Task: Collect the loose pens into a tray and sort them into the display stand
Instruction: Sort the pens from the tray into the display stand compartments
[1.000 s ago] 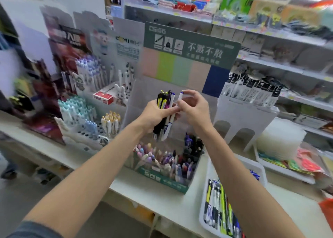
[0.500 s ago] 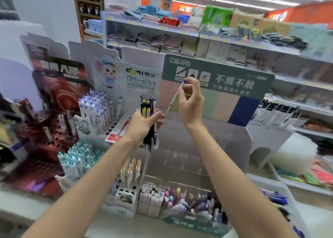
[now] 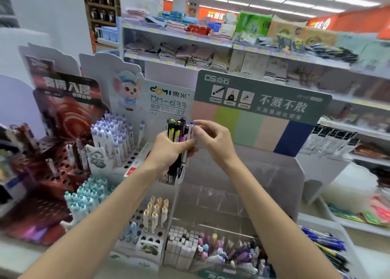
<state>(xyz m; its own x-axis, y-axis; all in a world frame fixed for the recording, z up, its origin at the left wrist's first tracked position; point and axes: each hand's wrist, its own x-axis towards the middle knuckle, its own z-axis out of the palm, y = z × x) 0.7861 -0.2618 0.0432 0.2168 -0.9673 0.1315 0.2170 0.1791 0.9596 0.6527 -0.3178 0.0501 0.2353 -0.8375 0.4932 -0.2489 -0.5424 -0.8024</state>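
Note:
My left hand (image 3: 168, 150) grips a bundle of pens (image 3: 178, 134) upright at chest height, in front of the display stands. The bundle has black-and-yellow, purple and white barrels. My right hand (image 3: 213, 140) is right beside it, fingers curled, with index finger and thumb pinching the top of a white pen with a blue tip (image 3: 190, 130) at the bundle's right edge. A white tray (image 3: 320, 222) with several loose pens (image 3: 327, 247) lies at the lower right. Below my hands stands a clear tiered display stand (image 3: 232, 194) with a green header.
A white stand with holes (image 3: 147, 236) holds cream and blue pens at lower centre. Left of it are white-purple pens (image 3: 111, 135) and a red stand (image 3: 52, 167). Pastel pens fill the front box (image 3: 221, 255). Store shelves run behind.
My right hand came down from holding the white pen high and brought it back against the bundle. The view also tilted upward, away from the counter.

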